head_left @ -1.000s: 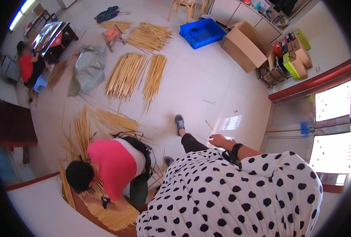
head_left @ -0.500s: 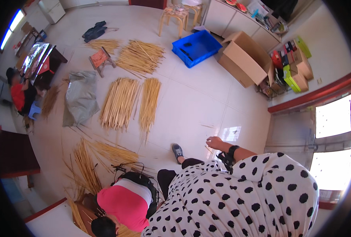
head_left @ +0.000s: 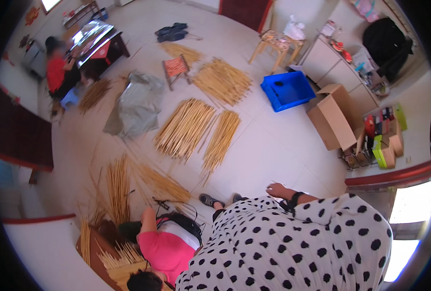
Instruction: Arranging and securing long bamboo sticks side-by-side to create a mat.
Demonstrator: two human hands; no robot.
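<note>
My right hand (head_left: 275, 189) hangs low in front of my dotted top, with a dark band at the wrist. Its fingers look curled together, and a small pale thing shows by them, too small to name. It touches none of the bundles. My left hand is out of view. Ahead on the floor lie a wide bundle of straw-coloured stalks (head_left: 185, 128), a narrower bundle (head_left: 221, 140) and a farther pile (head_left: 222, 81). My shoe (head_left: 211, 200) stands on the tiles.
At lower left a person in pink (head_left: 164, 252) bends beside more stalks (head_left: 118, 189). Another person in red (head_left: 58, 75) sits near a table at far left. A grey sheet (head_left: 140, 104), folding stool (head_left: 175, 69), blue tub (head_left: 288, 91) and cardboard box (head_left: 332, 121) stand about.
My view has swung left, so floor things sit farther right and lower. Both my shoes show now. The person in pink has an arm stretched out toward the stalks.
</note>
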